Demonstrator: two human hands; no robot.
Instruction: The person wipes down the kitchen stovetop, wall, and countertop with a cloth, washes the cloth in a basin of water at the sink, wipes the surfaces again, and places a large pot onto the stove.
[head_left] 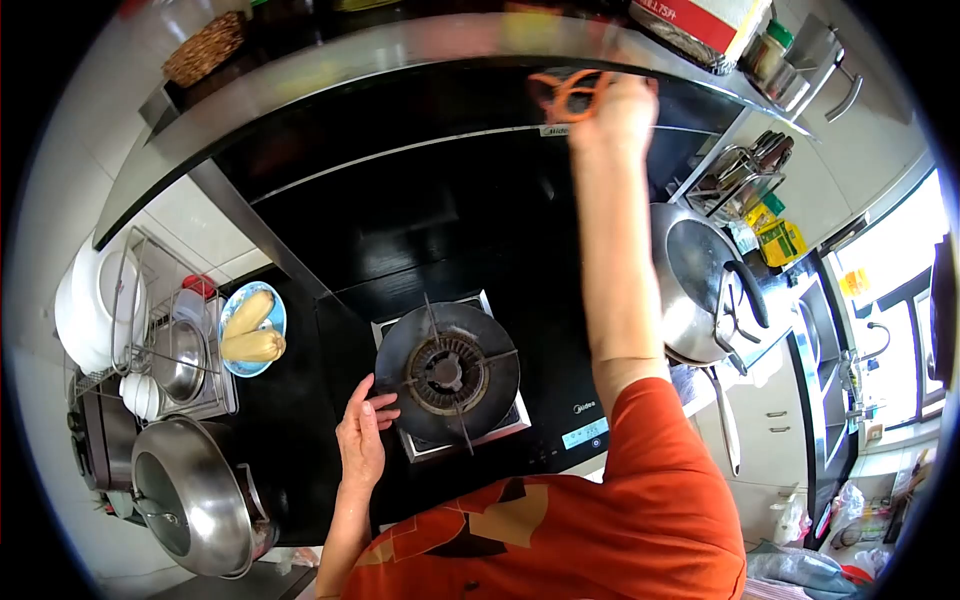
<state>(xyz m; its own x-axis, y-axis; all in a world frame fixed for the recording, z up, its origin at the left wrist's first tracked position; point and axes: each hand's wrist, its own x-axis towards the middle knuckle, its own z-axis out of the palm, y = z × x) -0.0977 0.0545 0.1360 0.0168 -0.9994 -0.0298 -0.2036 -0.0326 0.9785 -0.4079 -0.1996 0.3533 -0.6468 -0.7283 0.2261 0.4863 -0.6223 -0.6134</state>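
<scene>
My right hand (622,105) is raised at the front of the black range hood (420,190), its fingers closed on orange-handled scissors (578,97). The far part of the scissors is dark and blurred. Lower down, my left hand (362,437) is beside the left edge of the gas burner (450,372), fingers apart and holding nothing. No pot stands on the burner.
Left of the burner are a blue bowl (255,364) with pale yellow vegetables, a wire dish rack (150,300) and a lidded steel pot (190,495). At the right stand a large steel pot (680,270) with a glass lid and a knife rack (735,180).
</scene>
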